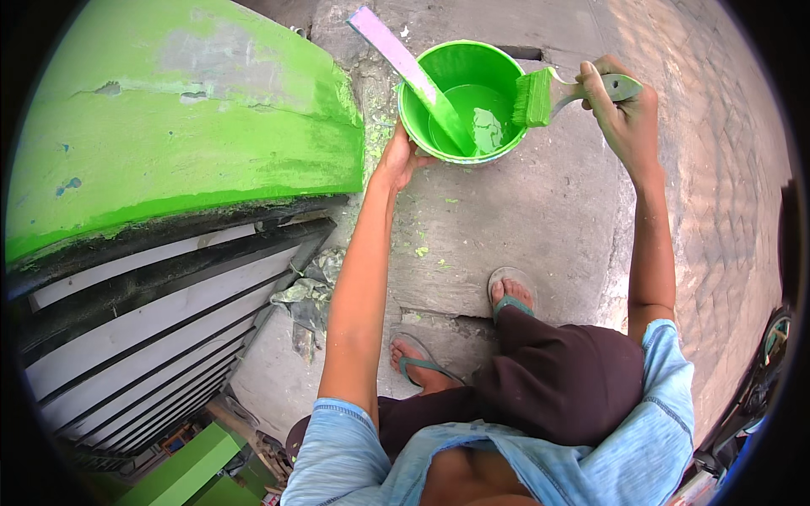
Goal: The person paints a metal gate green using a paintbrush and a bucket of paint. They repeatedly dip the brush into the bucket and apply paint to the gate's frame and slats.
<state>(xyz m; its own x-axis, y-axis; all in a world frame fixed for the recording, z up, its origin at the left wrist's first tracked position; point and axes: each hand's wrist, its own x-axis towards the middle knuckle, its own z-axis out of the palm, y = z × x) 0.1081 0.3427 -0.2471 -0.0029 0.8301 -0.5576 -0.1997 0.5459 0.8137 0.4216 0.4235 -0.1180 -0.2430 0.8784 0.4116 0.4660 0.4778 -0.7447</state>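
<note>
A round bucket (465, 159) of bright green paint is in front of me, with my left hand (402, 157) on the left side of its rim and wall. In it leans a flat pinkish stick (395, 47), its lower part coated green and dipping into the paint. My right hand (615, 95) grips a paintbrush (565, 92) by its grey handle. The green-coated bristles point left and lie at the bucket's right rim. The palm of my right hand is hidden.
A green-painted wall (253, 133) with bare grey patches stands at the left, above a black slatted metal gate (158, 278). Crumpled plastic (307, 294) lies by the gate. Green flecks dot the concrete ground (506, 215). Part of a vehicle (756, 395) shows at the lower right.
</note>
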